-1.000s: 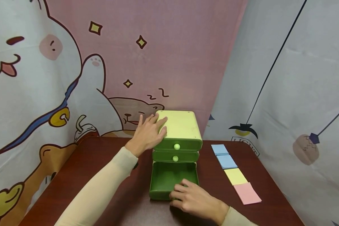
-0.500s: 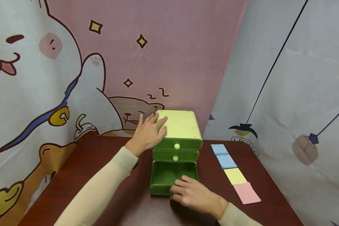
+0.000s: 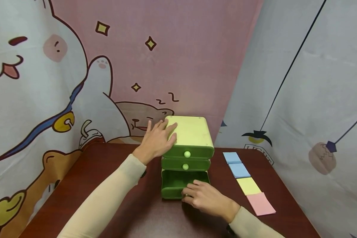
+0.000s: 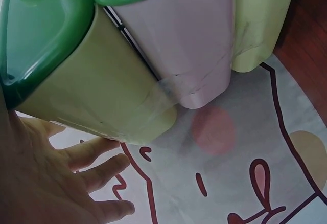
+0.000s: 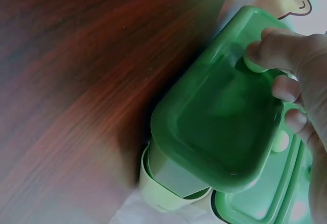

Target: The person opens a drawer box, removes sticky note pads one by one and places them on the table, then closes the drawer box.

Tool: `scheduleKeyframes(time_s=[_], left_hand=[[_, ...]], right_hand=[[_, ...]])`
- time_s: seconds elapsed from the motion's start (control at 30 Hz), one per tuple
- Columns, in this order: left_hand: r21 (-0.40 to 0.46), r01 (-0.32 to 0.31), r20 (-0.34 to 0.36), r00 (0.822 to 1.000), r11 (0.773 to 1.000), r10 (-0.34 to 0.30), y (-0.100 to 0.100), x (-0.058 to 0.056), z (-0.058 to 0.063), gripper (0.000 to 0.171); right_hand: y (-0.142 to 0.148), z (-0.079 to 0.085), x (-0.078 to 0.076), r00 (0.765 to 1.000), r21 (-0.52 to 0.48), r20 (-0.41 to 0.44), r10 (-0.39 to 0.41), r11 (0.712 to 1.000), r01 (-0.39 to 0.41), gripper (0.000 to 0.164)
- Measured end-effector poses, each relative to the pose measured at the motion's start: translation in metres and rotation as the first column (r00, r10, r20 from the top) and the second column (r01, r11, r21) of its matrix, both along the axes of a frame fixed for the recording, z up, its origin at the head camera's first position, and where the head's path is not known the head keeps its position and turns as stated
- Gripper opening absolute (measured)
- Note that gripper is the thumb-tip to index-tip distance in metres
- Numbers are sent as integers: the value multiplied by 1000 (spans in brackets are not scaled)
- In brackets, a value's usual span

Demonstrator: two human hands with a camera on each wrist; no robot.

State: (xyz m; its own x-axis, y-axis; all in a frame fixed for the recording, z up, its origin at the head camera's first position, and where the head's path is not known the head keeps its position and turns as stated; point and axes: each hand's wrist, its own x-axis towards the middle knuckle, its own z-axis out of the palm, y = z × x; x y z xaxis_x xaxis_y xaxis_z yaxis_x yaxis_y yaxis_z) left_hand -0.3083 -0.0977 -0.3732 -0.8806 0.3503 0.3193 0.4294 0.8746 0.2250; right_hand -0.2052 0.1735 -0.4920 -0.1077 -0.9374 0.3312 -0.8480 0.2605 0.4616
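A small desktop drawer cabinet [image 3: 191,132] with a pale yellow top and green drawer fronts stands mid-table. Its bottom drawer [image 3: 171,193] is partly out, and the visible inside shows bare green. With fingers spread, my left hand [image 3: 156,140] rests against the cabinet's upper left side. My right hand [image 3: 206,200] is at the bottom drawer's front. In the right wrist view, a digit lies on the pale round knob [image 5: 254,66], while other curled fingertips [image 5: 286,88] are at the front's upper edge. The two upper drawers [image 3: 174,164] are pushed in.
To the cabinet's right lies a slanting row of sticky-note pads: two blue pads [image 3: 239,170], one yellow pad [image 3: 248,186] and one pink pad [image 3: 260,204]. The dark red-brown table [image 3: 107,185] meets a cartoon-printed cloth [image 3: 193,59] behind.
The bottom drawer has slid inward toward the cabinet, and my right hand has moved forward with it. My left hand has stayed at the cabinet's upper left.
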Motion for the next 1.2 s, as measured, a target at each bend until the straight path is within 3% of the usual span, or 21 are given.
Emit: scheduleKeyframes(time_s=[0.2, 0.63, 1.2], left_hand=[[9, 2, 4, 1000, 1000, -2, 0, 2, 0, 68], [7, 5, 9, 1000, 1000, -5, 1, 1, 0, 68], [12, 4, -6, 1000, 1000, -4, 0, 0, 0, 66]], right_hand=[[-2, -1, -6, 999, 12, -12, -42, 999, 42, 21], [-4, -2, -17, 989, -20, 6, -145, 989, 145, 21], [-7, -9, -34, 981, -81, 37, -190, 978, 193, 20]])
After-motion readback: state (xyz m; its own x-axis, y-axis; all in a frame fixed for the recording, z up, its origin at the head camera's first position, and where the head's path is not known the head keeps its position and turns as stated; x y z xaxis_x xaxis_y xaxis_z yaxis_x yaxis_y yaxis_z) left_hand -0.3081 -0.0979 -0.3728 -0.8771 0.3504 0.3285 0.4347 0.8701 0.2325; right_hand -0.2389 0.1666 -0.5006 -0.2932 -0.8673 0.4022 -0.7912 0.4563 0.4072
